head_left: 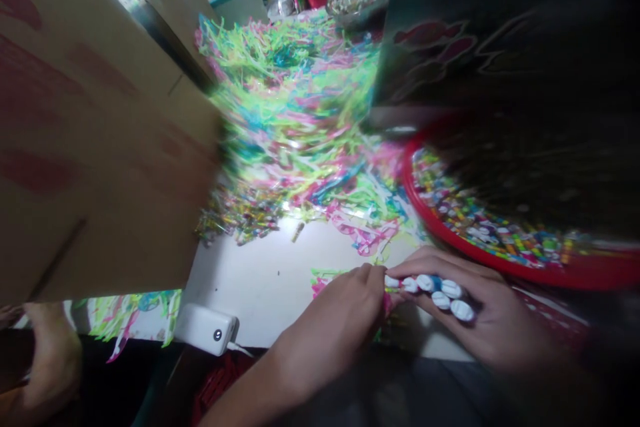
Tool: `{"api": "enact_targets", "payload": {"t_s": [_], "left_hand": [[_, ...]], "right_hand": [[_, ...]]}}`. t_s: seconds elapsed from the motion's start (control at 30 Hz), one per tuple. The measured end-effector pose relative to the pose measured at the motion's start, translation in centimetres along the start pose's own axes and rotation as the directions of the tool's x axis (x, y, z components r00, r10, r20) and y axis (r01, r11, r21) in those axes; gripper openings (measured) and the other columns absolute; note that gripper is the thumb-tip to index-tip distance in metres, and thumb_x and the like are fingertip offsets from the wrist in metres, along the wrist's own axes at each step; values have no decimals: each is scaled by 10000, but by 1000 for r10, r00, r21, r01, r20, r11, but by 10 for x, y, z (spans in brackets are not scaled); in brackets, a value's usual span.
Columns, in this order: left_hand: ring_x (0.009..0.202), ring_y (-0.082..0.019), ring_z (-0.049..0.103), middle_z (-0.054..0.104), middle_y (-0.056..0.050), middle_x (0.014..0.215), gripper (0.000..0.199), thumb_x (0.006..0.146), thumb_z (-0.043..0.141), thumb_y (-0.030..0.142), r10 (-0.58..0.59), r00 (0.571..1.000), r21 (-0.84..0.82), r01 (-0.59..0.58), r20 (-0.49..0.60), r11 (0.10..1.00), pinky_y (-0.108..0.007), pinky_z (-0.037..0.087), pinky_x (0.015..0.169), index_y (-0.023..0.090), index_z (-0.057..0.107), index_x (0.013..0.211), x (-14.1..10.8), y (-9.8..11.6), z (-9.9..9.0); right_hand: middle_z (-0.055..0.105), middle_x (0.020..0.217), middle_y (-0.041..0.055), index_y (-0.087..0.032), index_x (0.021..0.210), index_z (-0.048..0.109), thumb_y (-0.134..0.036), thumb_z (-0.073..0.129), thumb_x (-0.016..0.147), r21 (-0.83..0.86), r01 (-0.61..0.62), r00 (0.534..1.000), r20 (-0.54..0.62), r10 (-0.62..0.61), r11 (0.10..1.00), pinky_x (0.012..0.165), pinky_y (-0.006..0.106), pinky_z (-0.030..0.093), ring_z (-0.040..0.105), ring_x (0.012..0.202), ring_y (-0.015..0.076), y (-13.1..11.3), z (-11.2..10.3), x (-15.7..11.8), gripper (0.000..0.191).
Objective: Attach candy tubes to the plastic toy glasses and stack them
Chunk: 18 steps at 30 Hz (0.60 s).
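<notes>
Several small white-ended sticks (443,293) lie bunched in my right hand (480,313), whose fingers are closed around them. My left hand (355,300) is closed at the left end of the bunch, its fingertips meeting those of my right hand. Pink and green strips (325,280) stick out beyond my left hand; which part of them it grips is hidden. A large heap of colourful strips (300,107) covers the white table (250,280) ahead. Small wrapped pieces (245,210) lie at its near left edge.
A cardboard box (110,133) stands at the left, a dark box (475,33) at the right. A red-rimmed basin (435,223) holds small colourful pieces. A white power bank (207,328) with a cable sits at the table's front edge. Another person's arm (55,347) shows lower left.
</notes>
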<state>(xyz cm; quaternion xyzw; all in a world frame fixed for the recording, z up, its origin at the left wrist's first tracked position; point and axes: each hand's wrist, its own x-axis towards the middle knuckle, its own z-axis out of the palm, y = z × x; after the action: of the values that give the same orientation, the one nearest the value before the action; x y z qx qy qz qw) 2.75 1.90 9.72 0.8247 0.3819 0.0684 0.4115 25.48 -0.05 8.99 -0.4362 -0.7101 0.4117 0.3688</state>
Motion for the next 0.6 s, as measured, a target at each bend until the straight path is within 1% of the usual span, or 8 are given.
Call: {"api": "enact_targets", "payload": {"t_s": [0.03,0.1,0.13,0.2,0.3,0.37,0.47,0.6], "left_hand": [[875,-184,662,735,-95,1072,206,1112,433,227,-10,999,19,10,34,1000,-300,482,780,162,627,1091,2,-1,0],[744,-159,637,752,-79,964,248,1122,429,250,-36,995,94,27,94,995,-283,388,672,159,630,1010,5,1,-2],[690,-148,610,749,-71,914,272,1127,431,272,-47,994,121,36,96,992,-284,335,635,159,629,979,6,2,-3],[637,-130,565,729,-57,845,312,1132,443,339,-67,996,132,59,58,990,-286,261,600,163,617,943,8,4,-5],[609,-101,513,696,-39,799,386,1125,470,444,-90,996,71,90,-1,993,-278,228,585,161,601,897,8,4,-5],[577,-84,462,669,-29,749,445,1124,469,464,-88,996,48,88,-6,995,-282,209,580,152,601,833,9,2,-2],[553,-77,412,645,-27,695,461,1124,480,401,-68,998,92,67,6,994,-290,187,577,140,624,773,11,-3,1],[533,-76,361,659,-33,702,355,1086,499,219,-15,1000,198,12,12,980,-299,175,569,131,665,785,14,-5,2]], "right_hand": [[750,1044,7,-298,1177,742,-215,700,1020,12,-1,1000,14,1,1000,847,205,574,746,956,156,0,1,-1,183],[741,1036,-6,-313,1168,748,-219,695,1021,39,-29,1000,13,29,999,829,207,562,736,939,150,1,2,-2,183],[739,1033,-5,-313,1157,753,-227,693,1024,48,-49,999,-2,49,998,823,211,558,732,934,151,3,3,-3,169],[739,1037,4,-302,1150,756,-240,697,1025,45,-64,998,-13,64,997,818,219,556,732,932,159,5,4,-4,151],[735,1048,0,-311,1195,750,-237,708,1014,20,-62,998,10,62,998,812,217,554,731,935,157,7,3,-6,199],[728,1050,-3,-319,1215,752,-223,690,1009,17,-79,997,0,79,997,809,221,547,723,934,156,7,3,-7,236],[728,1042,21,-296,1176,774,-250,681,1008,13,-114,993,-33,115,993,807,249,549,716,939,180,5,4,-9,198],[734,1045,37,-277,1123,782,-252,677,993,16,-142,989,-48,142,990,808,264,556,717,948,201,6,6,-10,169]]}}
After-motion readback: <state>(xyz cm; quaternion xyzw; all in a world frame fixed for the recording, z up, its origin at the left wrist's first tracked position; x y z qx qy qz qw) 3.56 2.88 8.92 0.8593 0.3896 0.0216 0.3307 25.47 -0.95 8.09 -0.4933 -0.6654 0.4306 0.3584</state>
